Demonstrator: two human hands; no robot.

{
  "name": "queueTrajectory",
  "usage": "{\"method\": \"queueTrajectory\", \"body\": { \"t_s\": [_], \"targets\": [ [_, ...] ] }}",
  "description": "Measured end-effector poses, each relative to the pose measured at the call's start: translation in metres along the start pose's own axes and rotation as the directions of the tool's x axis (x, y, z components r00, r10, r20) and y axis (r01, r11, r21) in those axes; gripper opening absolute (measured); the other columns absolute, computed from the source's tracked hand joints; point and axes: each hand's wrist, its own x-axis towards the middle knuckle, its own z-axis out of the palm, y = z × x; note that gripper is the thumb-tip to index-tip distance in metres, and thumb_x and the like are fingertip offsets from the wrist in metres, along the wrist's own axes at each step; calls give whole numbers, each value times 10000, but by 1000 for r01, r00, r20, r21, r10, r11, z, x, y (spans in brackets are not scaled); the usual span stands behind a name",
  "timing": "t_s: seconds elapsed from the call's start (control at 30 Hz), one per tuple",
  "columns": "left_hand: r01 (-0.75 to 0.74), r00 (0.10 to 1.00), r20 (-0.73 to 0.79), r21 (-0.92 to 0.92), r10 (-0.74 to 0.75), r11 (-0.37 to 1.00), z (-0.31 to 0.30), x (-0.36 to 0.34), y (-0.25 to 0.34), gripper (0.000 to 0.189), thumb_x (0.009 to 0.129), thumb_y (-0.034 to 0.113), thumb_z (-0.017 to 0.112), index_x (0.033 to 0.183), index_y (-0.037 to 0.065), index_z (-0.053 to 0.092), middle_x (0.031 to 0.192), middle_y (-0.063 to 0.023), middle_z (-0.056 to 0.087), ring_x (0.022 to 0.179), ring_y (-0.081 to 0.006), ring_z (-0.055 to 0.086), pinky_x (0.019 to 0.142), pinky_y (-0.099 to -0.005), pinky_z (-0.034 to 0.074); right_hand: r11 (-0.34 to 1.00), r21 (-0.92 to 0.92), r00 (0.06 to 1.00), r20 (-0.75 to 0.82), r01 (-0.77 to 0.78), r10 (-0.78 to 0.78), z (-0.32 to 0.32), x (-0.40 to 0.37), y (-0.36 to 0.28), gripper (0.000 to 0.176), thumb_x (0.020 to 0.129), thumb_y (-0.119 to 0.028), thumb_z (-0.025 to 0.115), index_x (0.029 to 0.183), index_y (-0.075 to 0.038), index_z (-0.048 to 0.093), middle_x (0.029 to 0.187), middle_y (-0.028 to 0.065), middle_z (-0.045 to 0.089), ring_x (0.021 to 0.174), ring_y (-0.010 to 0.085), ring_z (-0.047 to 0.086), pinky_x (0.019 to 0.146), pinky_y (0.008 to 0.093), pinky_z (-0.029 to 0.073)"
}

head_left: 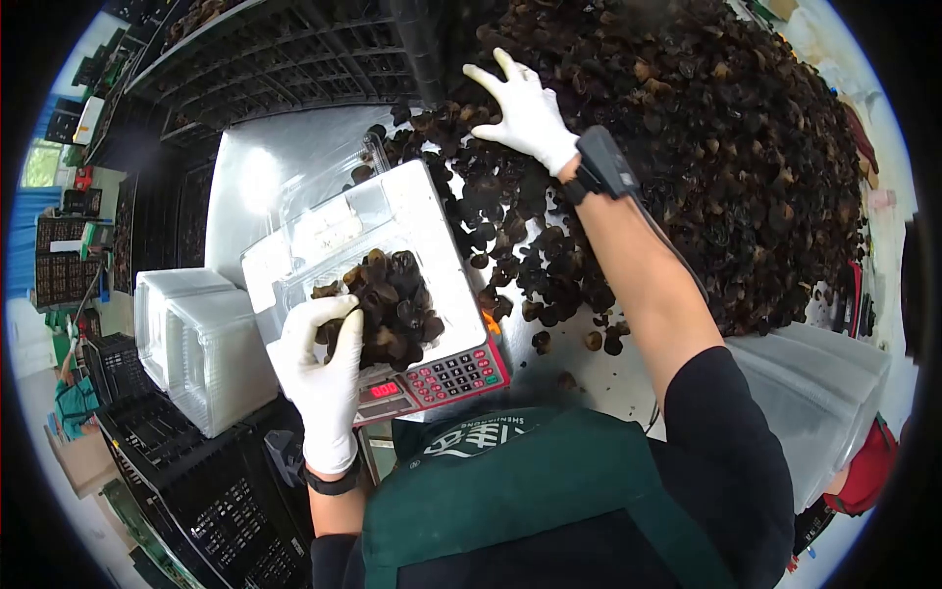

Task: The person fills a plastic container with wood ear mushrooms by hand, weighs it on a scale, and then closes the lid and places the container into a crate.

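Note:
A clear plastic clamshell box [294, 291] with its lid raised lies on the white pan of a digital scale [432, 221]. Dark wood ear mushrooms [388, 294] are heaped in the box. My left hand [324, 363], in a white glove, is at the heap's near left edge; its thumb and forefinger are pinched, and what lies between them is hidden. Over the big pile of loose wood ears [677, 177] reaches my right hand [525, 113], also gloved, its fingers spread and nothing in them. The scale's red display [383, 390] appears to read 0.00.
Nested clear plastic boxes [201, 339] stand left of the scale, and more clear containers [814, 393] at right. A black crate [294, 59] stands at the back. Other crates [216, 510] are at lower left. Scattered wood ears lie on the metal table [245, 177]. A person [77, 402] is at far left.

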Motion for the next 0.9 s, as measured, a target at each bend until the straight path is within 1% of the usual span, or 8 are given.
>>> {"method": "queueTrajectory", "body": {
  "t_s": [0.17, 0.3, 0.37, 0.47, 0.53, 0.63, 0.83, 0.9],
  "targets": [
    [234, 964, 17, -524, -265, 819, -16, -4, -3, 127, 921, -51, 649, 1020, 25, 625, 1028, -28, 644, 962, -104, 605, 891, -245, 464, 978, 208, 996, -83, -4, 22, 20, 16, 34, 283, 790, -237, 766, 1042, -117, 721, 1026, 99, 689, 1027, 317, 639, 864, 395, 534],
    [295, 942, 179, -843, -283, 450, -29, -2, -11, 117, 989, 78, 585, 1096, 33, 570, 1043, -76, 645, 987, -193, 628, 819, -292, 527, 813, 574, 985, -65, -94, 160, -10, -3, 48, 285, 859, -263, 714, 1067, -73, 756, 1037, 108, 742, 834, 205, 686, 740, 342, 536],
    [394, 864, 262, -883, -429, 254, -32, -4, -1, 159, 1027, 164, 532, 1113, 32, 547, 1062, -127, 659, 934, -205, 653, 658, -271, 537, 351, 822, 885, 355, -449, 299, -49, -24, 35, 292, 916, -289, 698, 1102, -68, 742, 972, 22, 724, 765, 58, 595, 575, 225, 410],
    [432, 902, 356, -746, -245, 507, -23, -5, 18, 187, 1048, 198, 487, 1106, 33, 554, 1060, -144, 675, 849, -176, 668, 567, -250, 504, -192, 820, 813, 566, -539, 136, -65, -50, 47, 307, 971, -307, 633, 1195, -109, 701, 951, -15, 706, 760, 34, 568, 508, 187, 301],
    [402, 889, 435, -597, -141, 694, -2, -6, 34, 206, 1053, 205, 467, 1115, 36, 567, 1048, -135, 696, 802, -151, 672, 562, -239, 478, -335, 770, 814, 580, -543, 13, -82, -67, 48, 333, 1020, -297, 546, 1263, -96, 654, 1021, 23, 700, 826, 57, 592, 492, 173, 320],
    [516, 678, 735, -457, -20, 725, 36, -18, 55, 252, 996, 107, 526, 1224, 23, 595, 1090, -94, 692, 934, -123, 647, 809, -259, 500, -505, 684, 838, 518, -526, -172, -94, -91, 57, 356, 1050, -284, 489, 1312, -75, 609, 1107, 67, 684, 925, 75, 614, 476, 179, 346],
    [230, 377, 870, -422, 320, 877, 180, -102, 56, 392, 941, 275, 624, 1214, -7, 627, 1214, -191, 645, 1155, -275, 616, 1000, -367, 473, -514, 715, 829, 559, -474, 14, -145, -124, 24, 392, 1057, -309, 468, 1339, -66, 592, 1162, 73, 671, 901, 81, 614, 483, 172, 380],
    [366, -103, 946, -250, 306, 896, 167, -123, 94, 608, 1017, 447, 484, 1410, -16, 456, 1398, -205, 530, 1334, -299, 485, 1140, -367, 340, -481, 745, 842, 539, -462, 27, -153, -132, 14, 396, 1056, -310, 474, 1345, -65, 589, 1164, 80, 675, 884, 85, 623, 482, 162, 377]
  ]
}}
